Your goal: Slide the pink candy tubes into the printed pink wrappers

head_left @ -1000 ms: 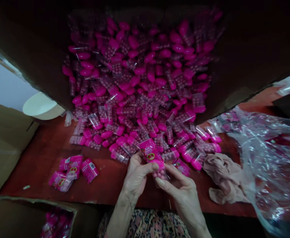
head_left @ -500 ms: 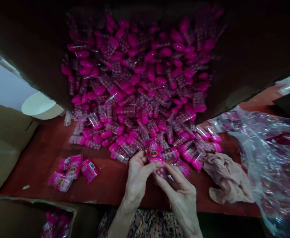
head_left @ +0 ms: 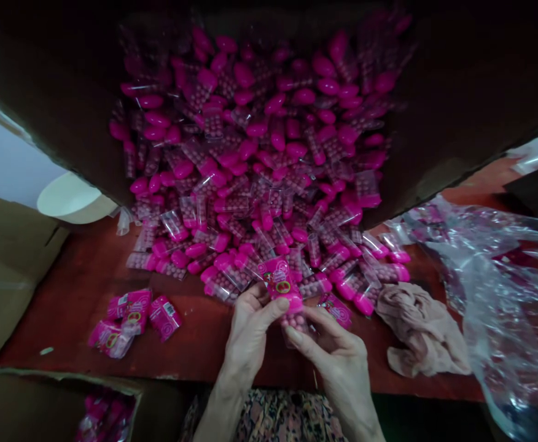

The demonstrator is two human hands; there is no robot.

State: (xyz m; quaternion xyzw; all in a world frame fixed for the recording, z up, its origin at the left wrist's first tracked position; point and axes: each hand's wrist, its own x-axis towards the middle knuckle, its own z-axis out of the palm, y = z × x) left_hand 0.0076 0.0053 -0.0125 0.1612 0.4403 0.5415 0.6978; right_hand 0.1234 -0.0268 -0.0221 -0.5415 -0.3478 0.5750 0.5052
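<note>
Between my two hands, near the front of the table, is a small clear candy container (head_left: 293,321) filled with pink balls. A printed pink wrapper (head_left: 277,281) covers its upper end. My left hand (head_left: 249,328) pinches the wrapper, its thumb lying across the lower edge. Lower down, my right hand (head_left: 336,350) grips the clear end between thumb and fingers. Just behind the right hand lies another printed wrapper (head_left: 336,309), flat on the table. A large heap of pink-capped candy containers (head_left: 269,184) spills towards my hands from a big dark box.
Several wrapped candy packs (head_left: 133,312) lie on the red table (head_left: 89,264) at left. Below them, an open carton (head_left: 57,399) holds more pink packs. A crumpled cloth (head_left: 423,331) and clear plastic sheeting (head_left: 508,307) are at right. A pale bowl (head_left: 73,199) stands at back left.
My right hand has shifted slightly right and down, and my left hand slightly left. More of the clear, ball-filled end shows below the wrapper, which now leans more to the left.
</note>
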